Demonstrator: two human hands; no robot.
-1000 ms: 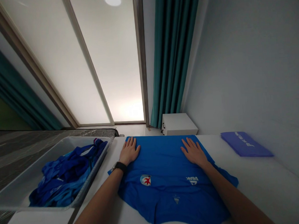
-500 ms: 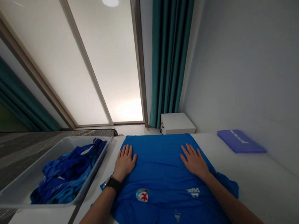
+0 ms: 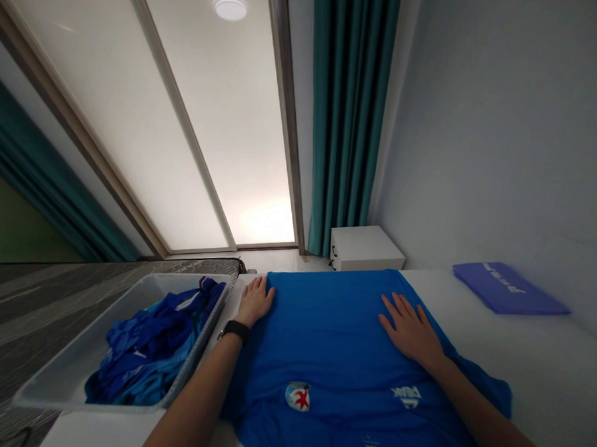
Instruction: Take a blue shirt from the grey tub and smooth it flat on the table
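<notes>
A blue jersey (image 3: 334, 335) lies spread on the white table (image 3: 551, 370), its hem at the far edge and its collar end toward me. A round badge with a red figure and a white PEAK logo show on its chest, upside down to me. My left hand (image 3: 255, 300) rests at the far left corner of the jersey, fingers stretched over its side edge. My right hand (image 3: 411, 331) lies flat on the right part of the cloth, fingers spread. A dark watch is on my left wrist. The nearest part of the jersey runs out of view.
At the left stands a pale plastic bin (image 3: 61, 376) holding crumpled blue clothes (image 3: 155, 344). A folded purple item (image 3: 509, 289) with white lettering lies at the right by the wall. Beyond the table are a white cabinet (image 3: 364, 247), a teal curtain (image 3: 357, 113) and lit frosted sliding doors (image 3: 233, 120).
My left hand has slid outward and away to the jersey's far left corner. My right hand has moved slightly toward me over the cloth. The whole view has shifted a little.
</notes>
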